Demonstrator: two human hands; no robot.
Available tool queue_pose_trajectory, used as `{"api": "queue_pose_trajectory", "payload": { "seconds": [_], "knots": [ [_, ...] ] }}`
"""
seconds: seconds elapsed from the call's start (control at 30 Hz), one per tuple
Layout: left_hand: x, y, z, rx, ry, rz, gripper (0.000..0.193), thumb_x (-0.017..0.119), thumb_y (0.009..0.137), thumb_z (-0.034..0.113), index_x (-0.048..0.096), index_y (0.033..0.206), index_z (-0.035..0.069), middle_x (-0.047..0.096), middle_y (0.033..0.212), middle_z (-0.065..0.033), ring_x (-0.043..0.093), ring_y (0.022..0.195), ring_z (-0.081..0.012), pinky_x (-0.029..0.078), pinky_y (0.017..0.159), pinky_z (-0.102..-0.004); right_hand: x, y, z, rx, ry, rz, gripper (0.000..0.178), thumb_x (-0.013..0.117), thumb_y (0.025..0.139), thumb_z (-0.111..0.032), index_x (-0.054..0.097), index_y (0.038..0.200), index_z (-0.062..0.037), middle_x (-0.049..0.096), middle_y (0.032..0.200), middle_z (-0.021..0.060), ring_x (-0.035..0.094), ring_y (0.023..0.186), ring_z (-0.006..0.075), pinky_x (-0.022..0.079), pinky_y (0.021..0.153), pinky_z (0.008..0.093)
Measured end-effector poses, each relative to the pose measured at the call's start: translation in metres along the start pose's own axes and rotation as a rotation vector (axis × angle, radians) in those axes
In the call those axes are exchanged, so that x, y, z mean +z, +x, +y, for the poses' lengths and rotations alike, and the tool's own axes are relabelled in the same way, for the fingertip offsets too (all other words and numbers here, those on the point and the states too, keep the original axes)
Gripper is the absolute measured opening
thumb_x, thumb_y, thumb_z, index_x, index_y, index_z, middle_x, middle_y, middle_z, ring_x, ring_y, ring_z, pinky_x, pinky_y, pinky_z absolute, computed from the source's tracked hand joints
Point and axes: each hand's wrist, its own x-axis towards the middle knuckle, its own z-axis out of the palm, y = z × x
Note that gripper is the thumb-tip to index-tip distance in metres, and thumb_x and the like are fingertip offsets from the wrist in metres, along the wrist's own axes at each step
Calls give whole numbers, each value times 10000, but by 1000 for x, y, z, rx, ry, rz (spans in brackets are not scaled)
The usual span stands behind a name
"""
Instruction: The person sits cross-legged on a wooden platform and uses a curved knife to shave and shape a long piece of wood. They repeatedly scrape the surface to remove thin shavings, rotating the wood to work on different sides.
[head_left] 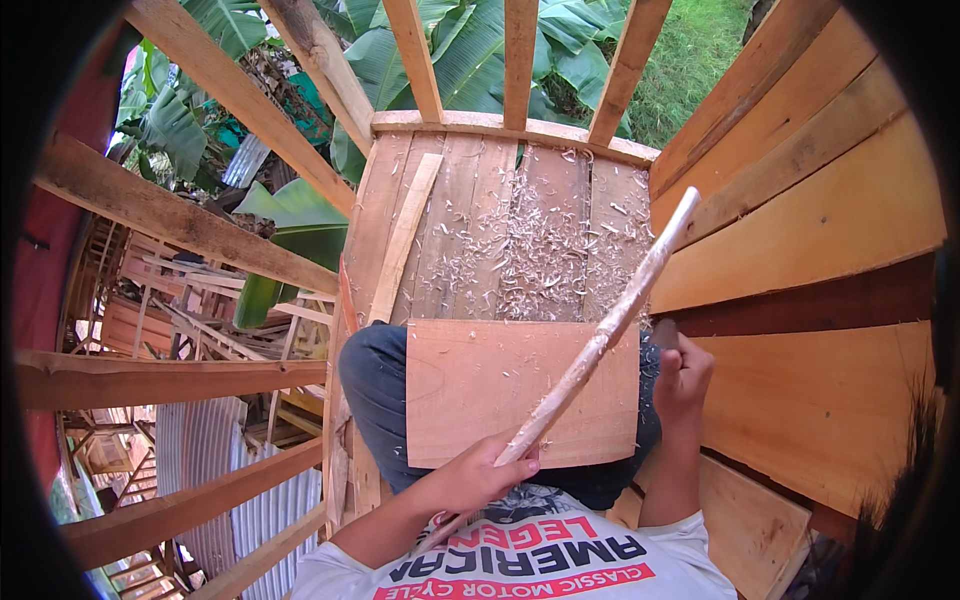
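My left hand [484,474] is closed around the lower part of a long, pale, peeled wooden stick [600,340]. The stick slants up to the right across my lap, its far end raised over the floor. Beneath it, a flat wooden board [500,390] rests across my thighs, dotted with a few shavings. My right hand [684,378] is closed beside the board's right edge, apart from the stick. From that fist sticks up the dull, dark blade of a knife [664,333]; its handle is hidden by the fingers.
Curly wood shavings [545,250] cover the plank floor [460,230] ahead of me. A loose wooden strip [405,238] lies at the left. Wooden rails [180,380] fence the left and far sides, and a plank wall [810,300] stands close on the right. Banana leaves [480,70] grow beyond.
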Motion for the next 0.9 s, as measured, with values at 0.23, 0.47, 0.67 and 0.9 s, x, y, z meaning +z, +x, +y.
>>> {"api": "queue_pose_trajectory", "payload": {
  "seconds": [0.23, 0.47, 0.67, 0.9],
  "knots": [
    [4, 4, 14, 164, -30, 41, 196, 534, 911, 173, 498, 1029, 21, 469, 770, -2, 458, 632, -72, 391, 558, -222, 44, -46, -40, -159, -92, -256, 682, 591, 704, -701, 458, 530, -56, 435, 474, 108, 515, 440, 306, 385, 416, 367],
    [7, -3, 17, 185, 175, 164, 254, 536, 895, 144, 488, 1097, -1, 508, 876, -64, 485, 844, -143, 404, 779, -289, 41, -33, -29, -292, -271, -148, 691, 612, 591, -744, 427, 508, -83, 414, 460, 83, 501, 415, 270, 361, 390, 346],
    [3, -8, 10, 190, 194, 149, 221, 545, 899, 170, 485, 1033, 4, 508, 839, -62, 488, 815, -146, 407, 752, -294, 46, -29, -16, -130, -254, -41, 712, 558, 758, -695, 438, 549, -25, 419, 471, 95, 458, 421, 281, 352, 423, 362],
    [-6, -7, -6, 155, 162, 141, 221, 566, 898, 187, 483, 992, 6, 511, 800, -54, 482, 769, -126, 408, 718, -281, 12, -1, -13, -21, -17, -50, 712, 514, 816, -668, 459, 593, 7, 382, 477, 120, 410, 425, 265, 315, 428, 354]
  ]
}}
